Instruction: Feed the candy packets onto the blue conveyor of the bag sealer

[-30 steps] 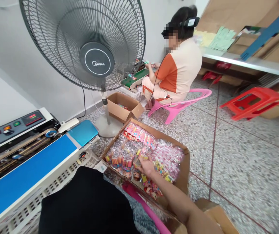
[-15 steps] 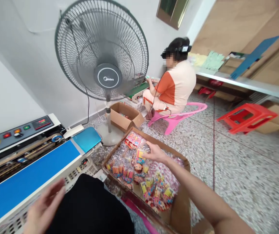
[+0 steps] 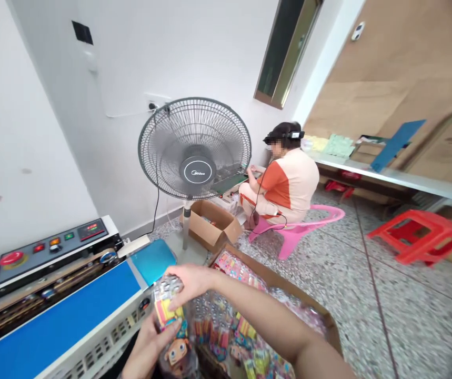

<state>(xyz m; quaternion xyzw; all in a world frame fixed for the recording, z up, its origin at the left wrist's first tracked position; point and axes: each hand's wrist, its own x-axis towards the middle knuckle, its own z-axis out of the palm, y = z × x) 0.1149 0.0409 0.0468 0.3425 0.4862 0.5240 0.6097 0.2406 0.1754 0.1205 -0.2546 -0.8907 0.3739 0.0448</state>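
Between my two hands is a clear plastic bag [image 3: 177, 351] with a cartoon-faced figure and yellow and pink pieces inside. My right hand [image 3: 188, 284] grips its upper end from above. Lower down, my left hand [image 3: 152, 337] holds the bag's side, thumb across the front. Both hands are beside the blue conveyor belt of a sealing machine [image 3: 71, 310]. Under my right forearm stands an open cardboard box [image 3: 308, 295], filled with many similar bagged figures [image 3: 245, 331]. My forearm hides part of them.
A standing fan [image 3: 196, 152] rises behind the box, with a smaller open carton [image 3: 213, 223] at its foot. A co-worker [image 3: 289, 173] sits on a pink chair [image 3: 289, 234] further back. A red stool [image 3: 419, 234] stands on the right, before a long table [image 3: 391, 173].
My right hand has lifted a bagged figure out of the box and carried it left. My left hand has come up and closed on it. The view has tilted upward.
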